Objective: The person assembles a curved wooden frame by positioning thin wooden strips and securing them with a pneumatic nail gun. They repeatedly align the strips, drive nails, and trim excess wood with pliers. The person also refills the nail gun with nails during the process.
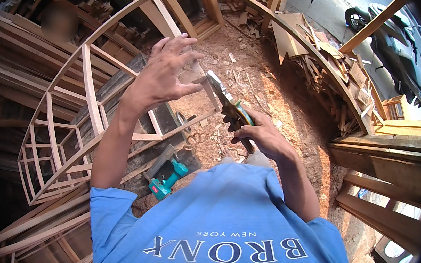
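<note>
My left hand (162,76) is raised with its fingers spread and holds nothing. Behind its fingers stands the corner of a pale wooden lattice frame (91,86); whether the fingertips touch it I cannot tell. My right hand (267,135) is closed around a hand tool (232,116) with a silver tip, a dark body and a bit of teal and yellow. The tool's exact kind is not clear. Its tip points up and left, close to the frame's edge. A teal power nailer (170,179) lies on a dark surface below my left forearm.
Long boards (37,54) are stacked at the left. Wood scraps (326,72) are heaped at the upper right, and shavings (261,96) cover the floor. Wooden frames (388,162) stand at the right. A motorbike (400,65) is parked outside.
</note>
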A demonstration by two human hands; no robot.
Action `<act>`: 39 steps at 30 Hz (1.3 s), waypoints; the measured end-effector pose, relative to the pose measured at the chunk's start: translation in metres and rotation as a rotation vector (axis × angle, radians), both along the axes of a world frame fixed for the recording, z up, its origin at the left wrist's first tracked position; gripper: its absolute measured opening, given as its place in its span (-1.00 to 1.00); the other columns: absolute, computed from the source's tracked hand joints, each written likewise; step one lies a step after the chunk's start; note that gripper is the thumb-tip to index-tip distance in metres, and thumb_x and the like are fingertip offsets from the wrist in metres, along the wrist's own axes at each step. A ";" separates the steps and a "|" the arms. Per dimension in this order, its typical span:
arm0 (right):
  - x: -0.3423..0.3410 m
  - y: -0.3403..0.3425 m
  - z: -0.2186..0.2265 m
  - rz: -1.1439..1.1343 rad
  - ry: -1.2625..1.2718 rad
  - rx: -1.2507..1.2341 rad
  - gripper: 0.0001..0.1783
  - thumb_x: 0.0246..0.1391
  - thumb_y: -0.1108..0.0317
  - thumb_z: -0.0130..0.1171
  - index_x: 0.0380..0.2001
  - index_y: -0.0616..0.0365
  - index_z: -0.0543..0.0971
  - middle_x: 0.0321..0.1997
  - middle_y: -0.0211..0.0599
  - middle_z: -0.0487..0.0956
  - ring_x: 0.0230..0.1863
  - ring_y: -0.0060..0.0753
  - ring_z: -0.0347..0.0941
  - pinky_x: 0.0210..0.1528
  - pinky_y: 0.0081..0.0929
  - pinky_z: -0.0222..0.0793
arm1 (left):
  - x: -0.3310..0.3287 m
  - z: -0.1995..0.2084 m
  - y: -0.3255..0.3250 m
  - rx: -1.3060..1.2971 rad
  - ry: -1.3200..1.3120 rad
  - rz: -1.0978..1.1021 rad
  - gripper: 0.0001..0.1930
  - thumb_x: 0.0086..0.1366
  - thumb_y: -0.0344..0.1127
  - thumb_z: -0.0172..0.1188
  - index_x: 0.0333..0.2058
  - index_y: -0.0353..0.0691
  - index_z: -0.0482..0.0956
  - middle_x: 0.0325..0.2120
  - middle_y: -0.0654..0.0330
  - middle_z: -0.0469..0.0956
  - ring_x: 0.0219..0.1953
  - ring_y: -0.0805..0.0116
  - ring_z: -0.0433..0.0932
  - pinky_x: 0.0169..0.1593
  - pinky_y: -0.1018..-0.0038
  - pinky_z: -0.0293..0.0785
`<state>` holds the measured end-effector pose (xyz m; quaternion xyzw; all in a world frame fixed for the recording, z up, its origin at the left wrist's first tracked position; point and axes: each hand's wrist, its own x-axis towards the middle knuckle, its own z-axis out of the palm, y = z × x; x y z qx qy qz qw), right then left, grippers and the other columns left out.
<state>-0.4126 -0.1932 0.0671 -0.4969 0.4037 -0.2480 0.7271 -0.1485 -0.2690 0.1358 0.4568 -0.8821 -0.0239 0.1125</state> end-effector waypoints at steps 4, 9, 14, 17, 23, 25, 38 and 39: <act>-0.001 -0.002 -0.002 0.004 0.017 0.014 -0.58 -0.04 0.47 0.13 -0.04 0.24 0.45 -0.27 -0.32 0.44 -0.27 -0.50 0.42 -0.24 -0.50 0.44 | 0.003 -0.011 -0.017 0.102 0.018 -0.112 -0.58 0.05 -0.12 0.38 -0.11 -0.11 0.59 0.02 0.13 0.51 0.35 0.15 0.26 0.49 0.08 -0.19; -0.003 -0.009 0.001 0.067 0.100 -0.042 -0.60 -0.02 0.45 0.08 -0.04 0.21 0.42 -0.31 -0.33 0.44 -0.33 -0.51 0.38 -0.32 -0.49 0.40 | 0.003 -0.018 -0.028 0.162 0.031 -0.189 -0.71 0.04 -0.16 0.33 -0.27 -0.14 0.61 -0.14 0.17 0.57 0.29 0.17 0.32 0.47 0.06 -0.17; -0.002 -0.013 0.013 0.100 0.295 -0.104 -0.54 -0.01 0.43 0.02 0.03 0.22 0.40 -0.33 -0.25 0.44 -0.35 -0.42 0.38 -0.37 -0.40 0.37 | 0.000 -0.022 -0.034 0.160 0.120 -0.226 -0.72 -0.01 -0.12 0.24 -0.41 -0.19 0.58 -0.34 0.18 0.58 0.09 0.19 0.47 0.42 0.01 -0.11; 0.006 -0.008 0.020 0.045 0.514 -0.407 -0.40 -0.05 0.49 -0.04 0.17 0.26 0.35 -0.31 -0.07 0.45 -0.32 -0.21 0.45 -0.31 -0.23 0.43 | 0.002 -0.026 -0.035 0.174 0.159 -0.223 -0.72 -0.06 -0.12 0.23 -0.44 -0.20 0.56 -0.37 0.18 0.57 0.05 0.19 0.48 0.42 0.00 -0.13; 0.027 0.015 0.024 -0.086 0.812 -0.699 -0.29 -0.07 0.54 -0.08 0.27 0.29 0.26 -0.28 0.17 0.52 -0.23 0.09 0.51 -0.19 -0.02 0.44 | 0.002 -0.033 -0.033 0.133 0.236 -0.222 -0.71 -0.09 -0.13 0.23 -0.45 -0.22 0.53 -0.38 0.15 0.56 0.06 0.21 0.47 0.42 -0.03 -0.17; 0.027 0.014 0.021 -0.129 0.644 -0.642 -0.36 -0.05 0.53 -0.08 0.21 0.29 0.31 -0.37 0.11 0.52 -0.30 0.05 0.51 -0.21 -0.02 0.43 | 0.002 -0.033 -0.032 0.150 0.242 -0.206 -0.71 -0.09 -0.14 0.24 -0.45 -0.23 0.53 -0.36 0.12 0.57 0.08 0.21 0.46 0.43 0.00 -0.18; 0.021 0.010 0.017 -0.070 0.665 -0.472 -0.43 0.00 0.51 -0.12 0.16 0.27 0.34 -0.34 0.05 0.52 -0.38 -0.03 0.49 -0.26 -0.04 0.44 | -0.001 -0.025 -0.033 0.192 0.173 -0.212 -0.69 -0.08 -0.19 0.28 -0.37 -0.25 0.53 -0.14 -0.01 0.57 0.18 0.20 0.41 0.44 0.11 -0.19; 0.025 0.014 0.018 -0.129 0.768 -0.716 -0.36 -0.01 0.53 -0.13 0.24 0.25 0.30 -0.28 0.16 0.52 -0.36 0.10 0.51 -0.23 0.02 0.44 | -0.001 -0.025 -0.033 0.206 0.161 -0.200 -0.68 -0.08 -0.19 0.28 -0.37 -0.25 0.52 -0.14 -0.01 0.56 0.18 0.19 0.41 0.44 0.11 -0.19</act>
